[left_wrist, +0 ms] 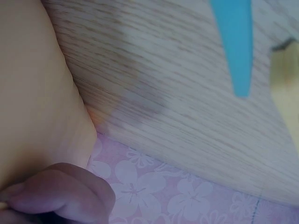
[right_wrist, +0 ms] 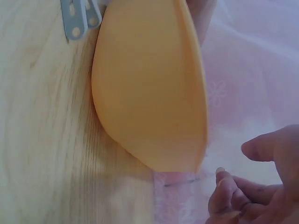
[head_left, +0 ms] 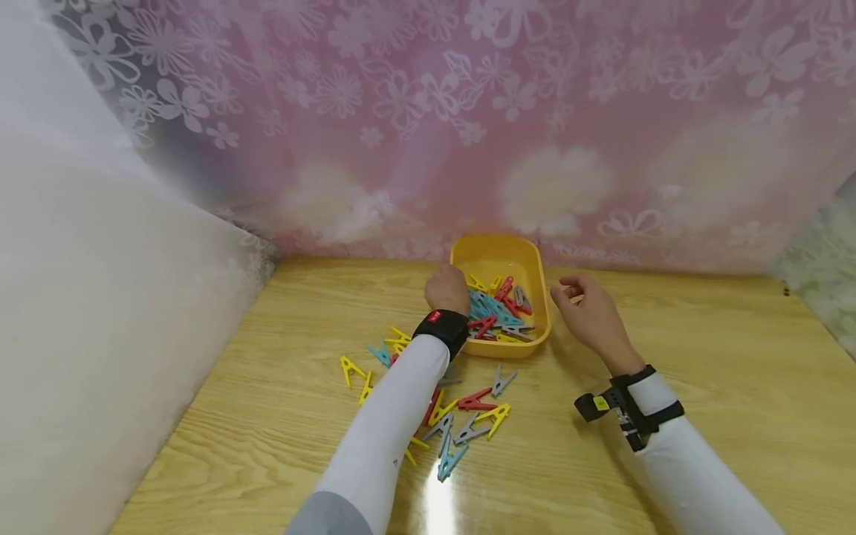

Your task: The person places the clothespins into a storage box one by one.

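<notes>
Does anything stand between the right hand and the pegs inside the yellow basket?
Yes: the right wall of the yellow basket stands between the right hand and the pegs; above it, nothing visible is in the way.

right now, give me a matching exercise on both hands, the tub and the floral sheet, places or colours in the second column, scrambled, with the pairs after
Column one
1. left hand
2. right hand
3. tub
4. floral sheet

Column two
A. pink, behind the table
B. at the tub's left rim
C. yellow, with pegs inside
D. right of the tub, apart from it

Pairs: 1-B, 2-D, 3-C, 4-A
</notes>
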`<state>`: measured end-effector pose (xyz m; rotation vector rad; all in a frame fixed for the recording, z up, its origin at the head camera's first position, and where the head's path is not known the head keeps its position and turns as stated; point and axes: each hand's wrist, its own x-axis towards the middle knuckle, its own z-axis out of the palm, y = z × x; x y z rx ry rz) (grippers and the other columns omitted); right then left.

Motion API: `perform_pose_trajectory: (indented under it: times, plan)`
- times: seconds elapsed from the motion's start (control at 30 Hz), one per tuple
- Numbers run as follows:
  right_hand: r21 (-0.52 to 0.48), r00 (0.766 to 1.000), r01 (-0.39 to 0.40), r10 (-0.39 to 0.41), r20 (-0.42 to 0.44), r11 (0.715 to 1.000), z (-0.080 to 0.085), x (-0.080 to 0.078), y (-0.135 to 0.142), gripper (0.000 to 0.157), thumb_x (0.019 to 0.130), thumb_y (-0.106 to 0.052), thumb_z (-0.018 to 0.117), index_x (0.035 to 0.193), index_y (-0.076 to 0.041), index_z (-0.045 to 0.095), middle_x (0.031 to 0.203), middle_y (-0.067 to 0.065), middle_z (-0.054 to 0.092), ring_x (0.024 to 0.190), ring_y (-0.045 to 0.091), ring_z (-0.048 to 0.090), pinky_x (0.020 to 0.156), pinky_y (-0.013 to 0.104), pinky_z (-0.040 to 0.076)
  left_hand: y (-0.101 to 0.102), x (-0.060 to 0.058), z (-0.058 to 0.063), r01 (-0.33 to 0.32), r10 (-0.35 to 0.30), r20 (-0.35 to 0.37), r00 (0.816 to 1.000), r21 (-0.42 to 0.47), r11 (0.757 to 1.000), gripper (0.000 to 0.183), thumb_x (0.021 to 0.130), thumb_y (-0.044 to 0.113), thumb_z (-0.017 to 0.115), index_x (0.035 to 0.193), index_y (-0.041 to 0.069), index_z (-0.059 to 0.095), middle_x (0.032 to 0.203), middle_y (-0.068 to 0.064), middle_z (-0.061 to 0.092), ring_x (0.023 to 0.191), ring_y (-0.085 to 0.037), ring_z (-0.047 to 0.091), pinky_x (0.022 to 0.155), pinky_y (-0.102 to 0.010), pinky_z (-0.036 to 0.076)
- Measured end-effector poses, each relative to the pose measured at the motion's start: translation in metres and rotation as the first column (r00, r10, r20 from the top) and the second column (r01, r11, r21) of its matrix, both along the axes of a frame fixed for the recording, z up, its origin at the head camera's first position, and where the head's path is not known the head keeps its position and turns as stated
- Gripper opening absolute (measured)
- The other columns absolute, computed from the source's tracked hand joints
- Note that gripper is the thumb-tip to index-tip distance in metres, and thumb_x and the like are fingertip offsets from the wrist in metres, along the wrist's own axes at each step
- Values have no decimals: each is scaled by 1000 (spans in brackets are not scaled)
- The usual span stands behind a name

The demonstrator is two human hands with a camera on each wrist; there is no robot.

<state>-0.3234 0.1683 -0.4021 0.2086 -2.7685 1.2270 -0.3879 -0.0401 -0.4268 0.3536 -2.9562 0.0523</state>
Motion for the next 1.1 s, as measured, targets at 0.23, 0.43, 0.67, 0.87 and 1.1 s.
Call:
perform_pose_trajectory:
  times: [0.23, 0.43, 0.67, 0.87, 1.1]
  plan:
    - [68, 993, 34, -41, 110, 997, -7, -20, -6, 56, 99, -42, 43, 130, 4, 47, 106, 18, 54, 88, 30, 52, 67, 36, 41, 0, 0, 0, -14, 14, -3, 1000, 3, 1000, 21, 101, 25, 47, 103, 10, 61, 76, 2, 64, 66, -11, 64, 50, -25, 50]
    - [107, 986, 25, -42, 161, 994, -14, -34, -12, 60, 99, -44, 42, 132, 5, 43, 106, 20, 54, 88, 30, 54, 67, 36, 43, 0, 2, -2, -19, 20, -27, 999, 25, 999, 20, 101, 24, 48, 100, 10, 62, 78, 1, 64, 68, -11, 65, 52, -26, 51]
    - [146, 977, -3, -28, 210, 989, -12, -45, -17, 64, 99, -46, 38, 132, 8, 41, 110, 24, 56, 86, 31, 57, 63, 35, 47, 2, 1, -2, -13, 12, -7, 1000, -18, 1000, 21, 101, 27, 47, 100, 11, 62, 79, 2, 62, 69, -10, 64, 53, -25, 50]
    - [187, 991, -23, -2, 132, 982, -18, -51, -21, 45, 102, -27, 36, 124, 11, 45, 100, 24, 57, 76, 30, 56, 58, 33, 45, 4, 2, -3, -3, 3, -8, 1000, -33, 999, 20, 101, 26, 48, 102, 11, 62, 79, 3, 62, 69, -10, 64, 54, -25, 51]
    - [278, 992, -11, -25, 126, 960, -19, -54, -28, 44, 100, -22, 39, 129, 11, 42, 105, 26, 58, 78, 32, 56, 59, 36, 44, -1, 1, -1, 23, -23, -3, 1000, -13, 1000, 19, 101, 24, 49, 101, 12, 64, 86, 2, 61, 72, -11, 64, 57, -26, 52]
